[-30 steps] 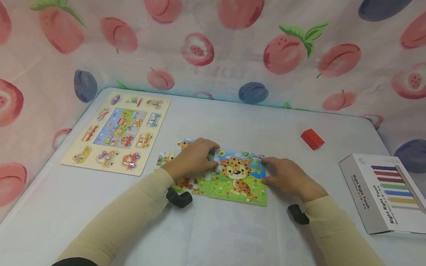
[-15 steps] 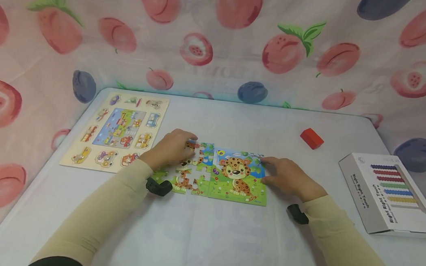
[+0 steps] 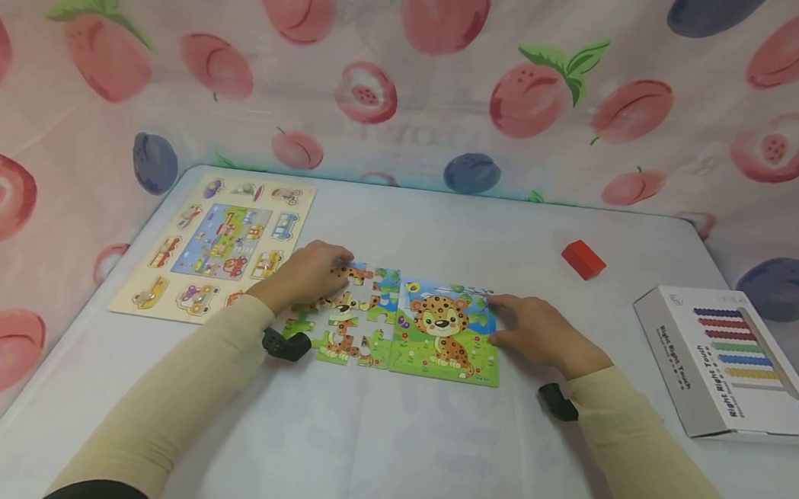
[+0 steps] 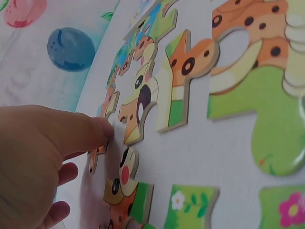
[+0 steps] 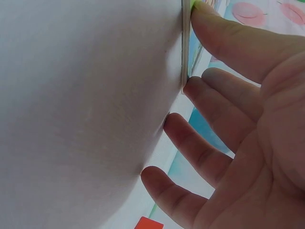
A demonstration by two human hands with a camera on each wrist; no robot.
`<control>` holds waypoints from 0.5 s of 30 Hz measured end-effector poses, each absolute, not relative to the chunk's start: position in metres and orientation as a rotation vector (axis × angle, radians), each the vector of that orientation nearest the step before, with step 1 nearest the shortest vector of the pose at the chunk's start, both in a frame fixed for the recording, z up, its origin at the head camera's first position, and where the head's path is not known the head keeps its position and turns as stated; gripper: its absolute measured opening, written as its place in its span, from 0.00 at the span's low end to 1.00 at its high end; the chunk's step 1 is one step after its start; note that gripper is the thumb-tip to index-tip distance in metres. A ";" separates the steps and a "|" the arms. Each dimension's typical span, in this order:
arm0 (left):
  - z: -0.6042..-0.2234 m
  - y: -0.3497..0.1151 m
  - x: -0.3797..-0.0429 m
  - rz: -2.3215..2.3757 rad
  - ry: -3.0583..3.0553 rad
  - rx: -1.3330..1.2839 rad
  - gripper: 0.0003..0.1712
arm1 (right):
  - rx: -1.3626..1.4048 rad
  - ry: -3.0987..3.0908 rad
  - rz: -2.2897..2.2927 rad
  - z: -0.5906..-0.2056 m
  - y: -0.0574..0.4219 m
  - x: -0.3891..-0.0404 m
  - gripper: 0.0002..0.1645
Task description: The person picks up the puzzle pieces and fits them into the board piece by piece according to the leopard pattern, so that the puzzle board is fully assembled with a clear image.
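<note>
A square picture board (image 3: 445,344) with a spotted leopard cub lies flat at the middle of the table. Left of it, jigsaw pieces (image 3: 342,345) of the same picture are laid out with gaps between some. My left hand (image 3: 305,274) is over the far left part of these pieces. In the left wrist view, its thumb (image 4: 97,131) lies across an orange spotted jigsaw piece (image 4: 112,102), pinching it; the index fingertip is hidden. My right hand (image 3: 539,330) touches the board's right edge with thumb and forefinger, and its other fingers (image 5: 200,152) are spread loosely.
A wooden vehicle puzzle board (image 3: 210,310) lies at the back left. Toward the back right is a red block (image 3: 583,259). A white box (image 3: 680,373) with coloured bead rows stands at the right. Fruit-patterned cloth (image 3: 405,151) hangs behind the table.
My left hand has moved left from beside the picture board to the far left pieces, uncovering several jigsaw pieces. My right hand stays at the board's right edge.
</note>
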State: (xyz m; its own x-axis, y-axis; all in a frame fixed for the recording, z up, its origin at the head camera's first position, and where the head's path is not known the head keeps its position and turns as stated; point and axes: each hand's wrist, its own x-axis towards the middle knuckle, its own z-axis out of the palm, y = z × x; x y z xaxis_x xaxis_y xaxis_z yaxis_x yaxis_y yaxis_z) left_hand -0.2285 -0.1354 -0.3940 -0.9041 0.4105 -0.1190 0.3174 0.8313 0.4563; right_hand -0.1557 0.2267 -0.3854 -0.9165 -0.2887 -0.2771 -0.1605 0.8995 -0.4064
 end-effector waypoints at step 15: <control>-0.390 -0.135 -0.233 0.587 2.792 0.502 0.23 | -0.344 2.732 -0.543 -0.386 0.227 -0.155 0.41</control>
State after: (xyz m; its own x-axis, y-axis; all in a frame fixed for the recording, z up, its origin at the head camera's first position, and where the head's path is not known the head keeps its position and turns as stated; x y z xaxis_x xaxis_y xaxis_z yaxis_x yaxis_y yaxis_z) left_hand -0.2327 -0.1349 -0.3905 -0.9109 0.3784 -0.1644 0.2802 0.8598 0.4269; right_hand -0.1554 0.2272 -0.3860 -0.9153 -0.2955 -0.2738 -0.1683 0.8980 -0.4065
